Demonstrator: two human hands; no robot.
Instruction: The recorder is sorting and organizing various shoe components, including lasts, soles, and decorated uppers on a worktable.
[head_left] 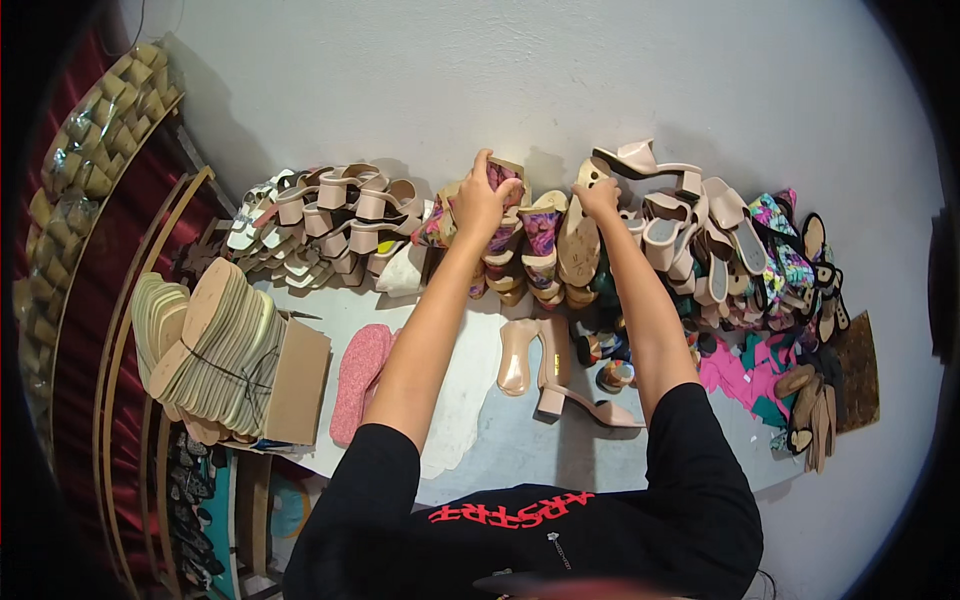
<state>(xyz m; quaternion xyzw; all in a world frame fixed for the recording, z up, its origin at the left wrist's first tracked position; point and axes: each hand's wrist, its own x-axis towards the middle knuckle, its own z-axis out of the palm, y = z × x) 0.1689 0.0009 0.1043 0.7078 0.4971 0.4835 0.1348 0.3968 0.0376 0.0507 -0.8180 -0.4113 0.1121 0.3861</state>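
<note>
My left hand (482,205) is closed around a floral-patterned wedge shoe (508,178) at the back of the table, near the wall. Thumb and fingers grip it from both sides. To its right, my right hand (598,197) has its fingers closed at the upper end of a tan shoe sole (578,245) that stands on edge, toe down. Between my hands another floral wedge shoe (541,235) stands in the same row. A beige heeled shoe (648,165) lies on top of the pile just beyond my right hand.
Beige block-heel shoes (345,205) are piled left, multicoloured shoes (785,240) right. A tied stack of insoles (220,350) stands by a cardboard box (300,385). Pink soles (360,375), a clear-topped insole (515,355) and a loose heeled shoe (590,405) lie on the table (480,440).
</note>
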